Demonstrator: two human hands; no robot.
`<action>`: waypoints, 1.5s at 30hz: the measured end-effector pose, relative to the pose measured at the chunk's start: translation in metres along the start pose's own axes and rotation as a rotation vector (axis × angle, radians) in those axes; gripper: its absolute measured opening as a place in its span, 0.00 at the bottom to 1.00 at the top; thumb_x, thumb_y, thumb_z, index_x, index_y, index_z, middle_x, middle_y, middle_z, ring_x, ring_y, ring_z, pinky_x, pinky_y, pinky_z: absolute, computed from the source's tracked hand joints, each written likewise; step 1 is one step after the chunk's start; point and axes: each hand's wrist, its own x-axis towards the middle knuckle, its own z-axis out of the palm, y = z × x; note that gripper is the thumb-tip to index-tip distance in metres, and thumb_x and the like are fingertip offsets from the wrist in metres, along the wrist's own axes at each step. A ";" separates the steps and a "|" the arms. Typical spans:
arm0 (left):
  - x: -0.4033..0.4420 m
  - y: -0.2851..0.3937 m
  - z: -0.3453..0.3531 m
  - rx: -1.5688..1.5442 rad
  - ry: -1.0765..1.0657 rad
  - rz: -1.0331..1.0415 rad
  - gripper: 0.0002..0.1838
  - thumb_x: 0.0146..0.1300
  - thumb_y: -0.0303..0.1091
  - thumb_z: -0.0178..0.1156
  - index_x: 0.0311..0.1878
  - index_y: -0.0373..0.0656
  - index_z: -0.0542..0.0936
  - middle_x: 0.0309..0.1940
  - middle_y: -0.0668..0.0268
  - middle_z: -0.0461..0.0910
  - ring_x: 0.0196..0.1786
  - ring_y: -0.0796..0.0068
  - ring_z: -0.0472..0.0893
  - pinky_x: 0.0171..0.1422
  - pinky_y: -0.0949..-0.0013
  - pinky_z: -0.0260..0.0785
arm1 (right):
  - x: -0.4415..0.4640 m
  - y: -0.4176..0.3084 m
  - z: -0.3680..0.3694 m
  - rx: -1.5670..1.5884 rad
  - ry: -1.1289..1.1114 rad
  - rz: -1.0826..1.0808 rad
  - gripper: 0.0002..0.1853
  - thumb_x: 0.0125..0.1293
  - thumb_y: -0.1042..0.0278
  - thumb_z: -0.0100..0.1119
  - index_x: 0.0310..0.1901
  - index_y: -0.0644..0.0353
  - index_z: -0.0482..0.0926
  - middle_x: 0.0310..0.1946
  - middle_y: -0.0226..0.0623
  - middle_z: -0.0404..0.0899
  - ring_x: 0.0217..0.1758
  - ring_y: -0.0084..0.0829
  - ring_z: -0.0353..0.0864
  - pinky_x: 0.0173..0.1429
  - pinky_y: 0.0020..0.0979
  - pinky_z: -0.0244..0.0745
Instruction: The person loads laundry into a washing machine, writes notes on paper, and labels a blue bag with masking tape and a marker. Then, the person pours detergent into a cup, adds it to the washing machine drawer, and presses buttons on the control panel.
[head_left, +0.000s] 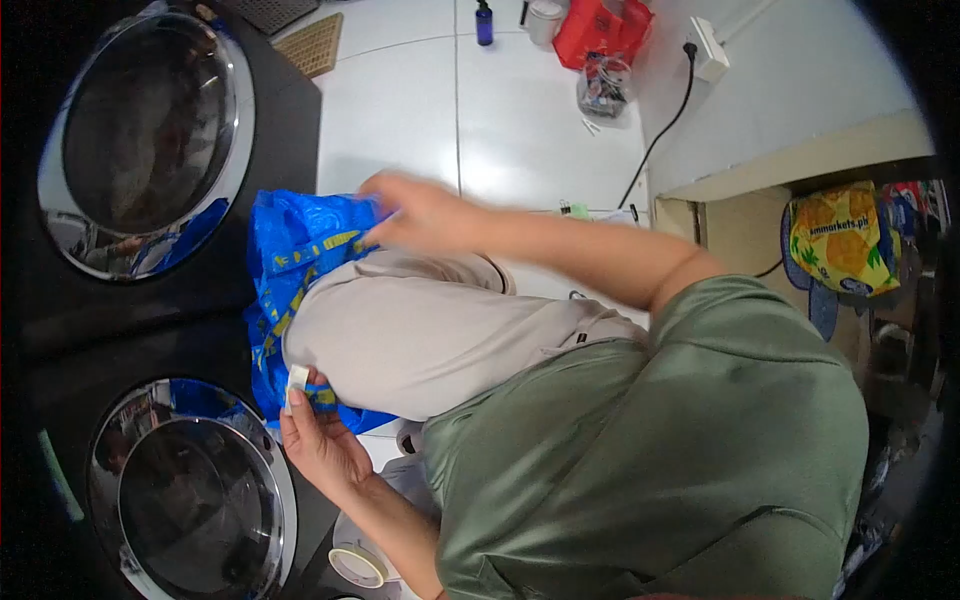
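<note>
A blue plastic bag with yellow print lies around and beneath my bent knees, in front of the dark machines. My left hand is at the bag's near side, its thumb and fingers closed on a small white flat piece. I cannot make out what that piece is. At the far edge of the bag is my right hand, blurred by motion. Its thumb and fingers overlap the blue plastic in view, but whether they grip it is unclear.
Two dark front-loading machines with round glass doors stand ahead. On the white tile floor are a blue bottle, a red bag and a clear bag. A black cord hangs from a wall outlet.
</note>
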 end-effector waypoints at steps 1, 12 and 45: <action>0.000 -0.001 -0.001 0.012 -0.008 -0.011 0.11 0.70 0.32 0.61 0.48 0.33 0.80 0.45 0.55 0.84 0.47 0.70 0.83 0.56 0.67 0.76 | -0.009 0.028 -0.047 -0.006 -0.164 0.336 0.28 0.62 0.55 0.66 0.62 0.52 0.72 0.57 0.46 0.76 0.56 0.47 0.79 0.57 0.41 0.75; 0.002 0.009 0.005 -0.082 -0.084 -0.167 0.16 0.72 0.33 0.57 0.55 0.29 0.75 0.47 0.57 0.81 0.51 0.72 0.80 0.62 0.67 0.73 | -0.275 0.286 -0.251 -0.845 -0.619 1.326 0.15 0.57 0.61 0.66 0.39 0.66 0.85 0.42 0.50 0.85 0.47 0.46 0.85 0.49 0.44 0.79; -0.002 0.028 0.038 -0.052 0.091 -0.224 0.10 0.74 0.35 0.54 0.49 0.39 0.73 0.50 0.50 0.82 0.53 0.57 0.84 0.58 0.61 0.79 | 0.005 0.511 -0.466 -1.128 0.106 0.682 0.23 0.65 0.47 0.55 0.56 0.50 0.80 0.49 0.51 0.82 0.56 0.52 0.80 0.58 0.45 0.75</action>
